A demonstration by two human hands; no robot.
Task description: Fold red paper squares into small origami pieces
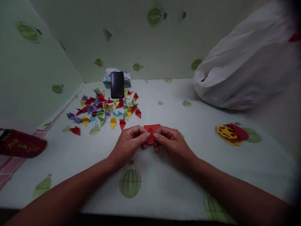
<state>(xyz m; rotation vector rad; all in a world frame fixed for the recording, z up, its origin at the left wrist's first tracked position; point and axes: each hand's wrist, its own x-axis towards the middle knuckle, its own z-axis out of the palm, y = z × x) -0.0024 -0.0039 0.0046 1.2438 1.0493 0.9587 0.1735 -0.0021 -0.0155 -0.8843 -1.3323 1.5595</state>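
A small red sheet of folding paper [151, 128] is held upright-looking between both hands, just above the middle of the table. My left hand [134, 138] pinches its left side with thumb and fingers. On the right side, my right hand [169, 138] grips it the same way, the two thumbs close together over a crease. The paper's lower part is partly hidden by the fingers. Beyond the left hand lies a spread of small folded paper cranes [103, 108] in red, purple, green, yellow, orange and blue.
A black phone [117, 84] leans on a tissue box [127, 79] behind the cranes. At the left edge lies a dark red cylindrical container [25, 144]. A large white plastic bag [230, 69] stands at back right, with yellow and red cut-out pieces [231, 133] before it.
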